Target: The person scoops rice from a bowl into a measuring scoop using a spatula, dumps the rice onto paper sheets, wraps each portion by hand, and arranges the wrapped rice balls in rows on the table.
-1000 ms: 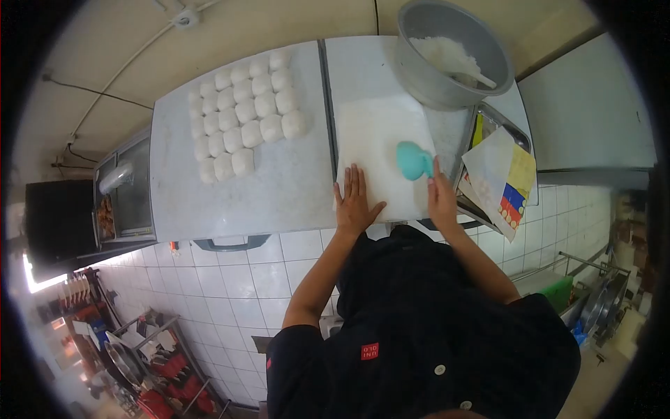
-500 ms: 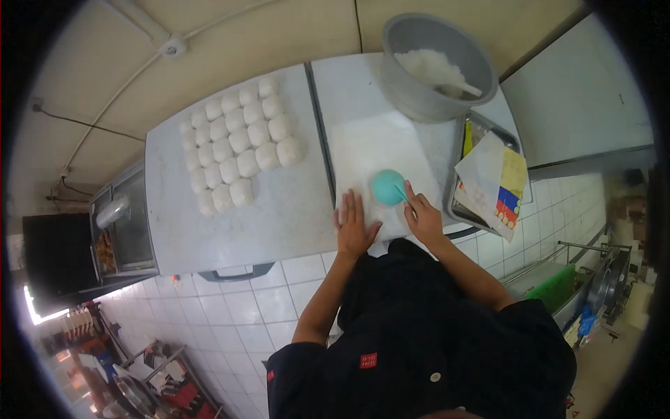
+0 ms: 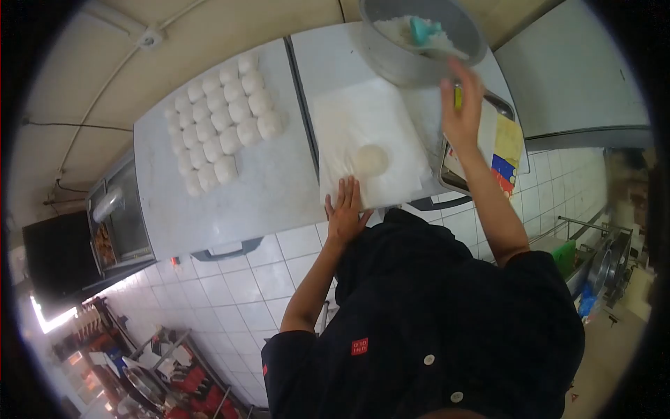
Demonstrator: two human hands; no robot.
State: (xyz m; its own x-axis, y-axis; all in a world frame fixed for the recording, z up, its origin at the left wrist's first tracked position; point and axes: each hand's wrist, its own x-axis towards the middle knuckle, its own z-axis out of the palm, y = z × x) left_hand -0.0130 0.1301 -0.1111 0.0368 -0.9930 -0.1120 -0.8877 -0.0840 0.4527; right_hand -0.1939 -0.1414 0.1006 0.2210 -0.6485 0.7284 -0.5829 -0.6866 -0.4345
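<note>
My left hand [image 3: 345,211] lies flat, fingers spread, on the near edge of a stack of thin white sheets [image 3: 398,126]. Just beyond its fingertips, a round, pale mound [image 3: 370,160] rests on the sheets. My right hand [image 3: 464,108], slightly blurred, is raised by the near side of a grey tub [image 3: 474,38], its fingers apart and holding nothing. Inside the tub, a teal scoop [image 3: 423,31] sits on white, rice-like grains [image 3: 394,29], beside a pale utensil whose kind is unclear.
Rows of white rounded portions [image 3: 220,119] cover part of the left worktop [image 3: 258,185]. Right of the sheets stands a metal tray [image 3: 447,178] with a printed yellow, blue and red packet [image 3: 508,150]. A white cabinet [image 3: 572,77] borders the worktop on the right.
My right hand has let go of the teal scoop, which has gone from the sheets into the tub. The pale mound now shows where the scoop was. My left hand stays on the sheets.
</note>
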